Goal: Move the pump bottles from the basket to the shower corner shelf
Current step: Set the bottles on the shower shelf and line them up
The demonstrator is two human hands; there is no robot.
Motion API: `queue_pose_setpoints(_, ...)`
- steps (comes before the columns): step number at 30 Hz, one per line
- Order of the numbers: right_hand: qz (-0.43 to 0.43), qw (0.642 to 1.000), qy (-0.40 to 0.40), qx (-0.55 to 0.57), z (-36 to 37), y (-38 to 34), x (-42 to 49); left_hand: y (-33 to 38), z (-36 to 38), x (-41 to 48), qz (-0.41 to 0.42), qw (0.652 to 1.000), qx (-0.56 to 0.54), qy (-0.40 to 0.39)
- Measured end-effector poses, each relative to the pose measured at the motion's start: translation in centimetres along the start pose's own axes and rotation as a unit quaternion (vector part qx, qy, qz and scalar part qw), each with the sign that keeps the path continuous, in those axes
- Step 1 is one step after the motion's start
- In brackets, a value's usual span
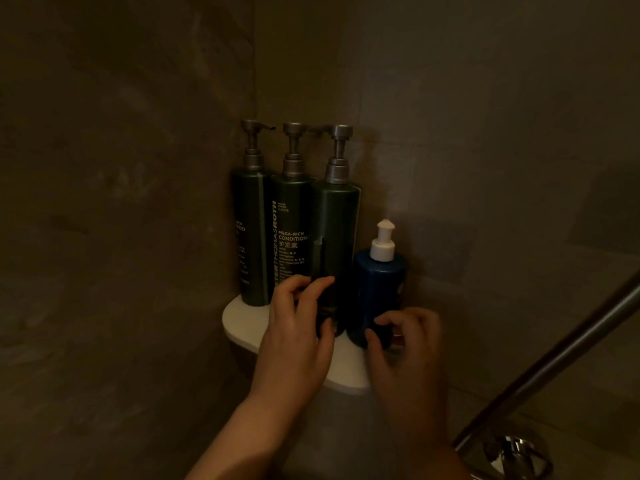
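Note:
Three tall dark green pump bottles stand in a row at the back of the white corner shelf point(242, 320): a left one point(252, 237), a middle one point(291, 220) and a right one point(337, 220). To their right stands a shorter blue pump bottle point(379, 282) with a white pump. My left hand point(294, 341) has thumb and fingers on the lower part of the right green bottle. My right hand point(405, 355) curls around the base of the blue bottle. No basket is in view.
Dark tiled walls meet in the corner behind the shelf. A metal bar point(554, 358) slants up across the lower right. A chrome fitting point(512, 452) sits at its lower end. The light is dim.

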State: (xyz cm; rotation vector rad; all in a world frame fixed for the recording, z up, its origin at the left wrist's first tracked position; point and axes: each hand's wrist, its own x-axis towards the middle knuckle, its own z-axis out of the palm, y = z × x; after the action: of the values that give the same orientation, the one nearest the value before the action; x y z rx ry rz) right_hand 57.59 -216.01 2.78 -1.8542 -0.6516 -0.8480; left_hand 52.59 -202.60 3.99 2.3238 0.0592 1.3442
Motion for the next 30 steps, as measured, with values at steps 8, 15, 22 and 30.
queue_pose_setpoints(8,-0.024,0.999,-0.016,0.02,-0.6,-0.3,-0.3,0.5,-0.9,-0.7,-0.012,1.0,-0.006,-0.009)
queue_pose_setpoints(15,-0.109,0.993,-0.032,0.02,-1.0,-2.6,0.7,-0.1,-3.2,-0.9,-0.026,0.999,0.031,0.001)
queue_pose_setpoints(22,-0.19,0.98,-0.062,0.02,0.5,-7.2,3.6,-2.9,-5.4,0.0,-0.057,0.997,0.046,0.016)
queue_pose_setpoints(30,-0.299,0.949,-0.071,-0.073,2.1,-13.1,10.3,-5.2,-5.4,1.4,-0.058,0.998,0.013,0.008)
